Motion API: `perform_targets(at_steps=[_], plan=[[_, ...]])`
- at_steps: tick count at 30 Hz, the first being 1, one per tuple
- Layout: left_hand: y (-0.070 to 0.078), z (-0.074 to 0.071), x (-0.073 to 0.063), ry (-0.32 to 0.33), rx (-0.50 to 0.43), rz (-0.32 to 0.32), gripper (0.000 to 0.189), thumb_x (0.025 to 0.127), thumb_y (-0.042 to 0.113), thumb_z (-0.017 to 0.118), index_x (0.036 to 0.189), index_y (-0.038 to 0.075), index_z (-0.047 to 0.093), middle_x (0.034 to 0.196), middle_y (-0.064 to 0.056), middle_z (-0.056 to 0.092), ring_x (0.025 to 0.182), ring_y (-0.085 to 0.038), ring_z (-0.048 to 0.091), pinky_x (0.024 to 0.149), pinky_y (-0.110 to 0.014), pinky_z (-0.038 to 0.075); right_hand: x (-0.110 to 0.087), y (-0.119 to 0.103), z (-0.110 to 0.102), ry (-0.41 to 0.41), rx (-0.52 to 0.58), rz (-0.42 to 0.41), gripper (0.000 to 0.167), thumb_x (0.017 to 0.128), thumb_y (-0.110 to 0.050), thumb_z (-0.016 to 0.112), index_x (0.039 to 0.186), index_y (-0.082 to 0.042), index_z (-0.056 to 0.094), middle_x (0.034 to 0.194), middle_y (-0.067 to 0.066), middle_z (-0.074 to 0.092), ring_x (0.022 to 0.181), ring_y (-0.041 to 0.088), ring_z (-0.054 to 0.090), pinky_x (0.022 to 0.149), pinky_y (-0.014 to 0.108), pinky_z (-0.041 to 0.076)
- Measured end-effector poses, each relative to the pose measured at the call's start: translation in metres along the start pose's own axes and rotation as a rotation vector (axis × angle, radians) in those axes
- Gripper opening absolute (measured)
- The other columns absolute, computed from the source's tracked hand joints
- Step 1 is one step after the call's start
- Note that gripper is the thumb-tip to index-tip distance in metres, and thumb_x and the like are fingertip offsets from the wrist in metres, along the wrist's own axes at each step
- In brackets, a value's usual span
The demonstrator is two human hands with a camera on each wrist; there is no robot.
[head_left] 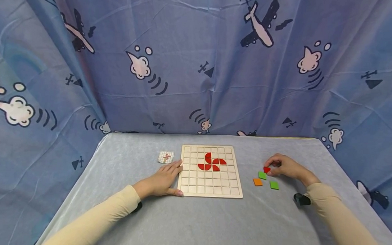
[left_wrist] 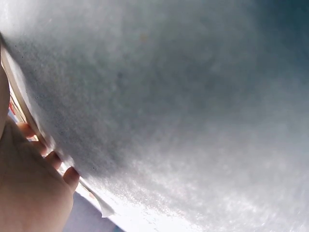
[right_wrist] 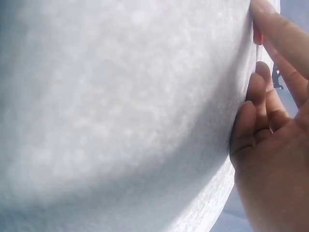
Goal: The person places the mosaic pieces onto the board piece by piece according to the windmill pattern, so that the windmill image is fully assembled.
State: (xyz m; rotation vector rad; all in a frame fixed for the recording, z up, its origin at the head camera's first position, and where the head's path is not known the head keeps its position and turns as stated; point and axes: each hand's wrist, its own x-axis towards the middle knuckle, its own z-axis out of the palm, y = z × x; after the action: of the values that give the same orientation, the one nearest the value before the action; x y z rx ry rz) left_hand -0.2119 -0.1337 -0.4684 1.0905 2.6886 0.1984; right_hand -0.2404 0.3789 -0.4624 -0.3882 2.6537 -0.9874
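A pale wooden grid board [head_left: 211,185] lies on the table with several red rounded pieces [head_left: 208,158] set in a pinwheel shape in its squares. Against the board's left edge rests my left hand [head_left: 160,179], its fingers and thumb spread straight; in the left wrist view its fingertips [left_wrist: 71,176] line up along that edge. My right hand [head_left: 286,167] pinches a small red piece [head_left: 266,169] between thumb and forefinger, low over the table to the right of the board. Only a sliver of red piece [right_wrist: 258,36] shows in the right wrist view.
Near the right hand lie a green square tile [head_left: 262,175], an orange square tile [head_left: 258,182] and another green tile [head_left: 274,185]. A small pattern card [head_left: 166,157] sits beyond the left hand. A blue printed curtain [head_left: 181,65] hangs behind the grey-covered table [head_left: 193,227].
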Motion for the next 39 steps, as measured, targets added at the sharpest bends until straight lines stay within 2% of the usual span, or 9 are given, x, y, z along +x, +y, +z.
perform_targets(at_steps=[7,16,25,33,39], plan=[[0.001,-0.002,0.001,-0.001,0.001,-0.003,0.103,0.087,0.071,0.052,0.157,0.003,0.019,0.168,-0.017,0.007,0.155,-0.033,0.014,0.123,-0.053,0.020,-0.001,-0.004,0.001,0.030,0.013,0.002,0.030,0.081,-0.024,0.082,0.105,-0.008,0.074,0.110,0.012,0.061,0.099,0.017,0.054,0.084,0.023,0.046],[0.000,-0.002,0.001,0.013,-0.003,0.009,0.102,0.087,0.070,0.053,0.156,0.002,0.021,0.167,-0.018,0.009,0.155,-0.035,0.015,0.123,-0.054,0.021,0.001,0.000,0.000,0.045,-0.012,0.003,0.029,0.081,-0.023,0.082,0.105,-0.008,0.075,0.108,0.012,0.064,0.099,0.018,0.058,0.085,0.019,0.049],[0.000,0.000,0.001,0.007,0.007,0.004,0.103,0.087,0.071,0.052,0.157,0.003,0.020,0.167,-0.018,0.009,0.155,-0.035,0.015,0.123,-0.054,0.021,0.000,-0.010,-0.002,0.037,-0.016,0.056,0.029,0.079,-0.028,0.083,0.102,-0.011,0.077,0.108,0.010,0.064,0.101,0.019,0.059,0.084,0.022,0.049],[-0.001,0.002,0.001,0.013,0.003,0.003,0.103,0.087,0.072,0.051,0.157,0.003,0.020,0.167,-0.017,0.009,0.155,-0.034,0.016,0.123,-0.053,0.021,0.002,-0.019,0.005,0.101,-0.068,0.002,0.028,0.078,-0.027,0.084,0.100,-0.012,0.076,0.104,0.009,0.066,0.087,0.011,0.056,0.075,0.023,0.046],[-0.001,0.002,0.000,0.005,0.002,0.002,0.104,0.087,0.074,0.049,0.157,0.003,0.019,0.168,-0.017,0.008,0.155,-0.034,0.015,0.123,-0.053,0.021,0.006,-0.031,0.016,0.132,-0.091,-0.038,0.023,0.078,-0.028,0.084,0.096,-0.016,0.076,0.101,0.006,0.066,0.091,0.014,0.056,0.078,0.026,0.046]])
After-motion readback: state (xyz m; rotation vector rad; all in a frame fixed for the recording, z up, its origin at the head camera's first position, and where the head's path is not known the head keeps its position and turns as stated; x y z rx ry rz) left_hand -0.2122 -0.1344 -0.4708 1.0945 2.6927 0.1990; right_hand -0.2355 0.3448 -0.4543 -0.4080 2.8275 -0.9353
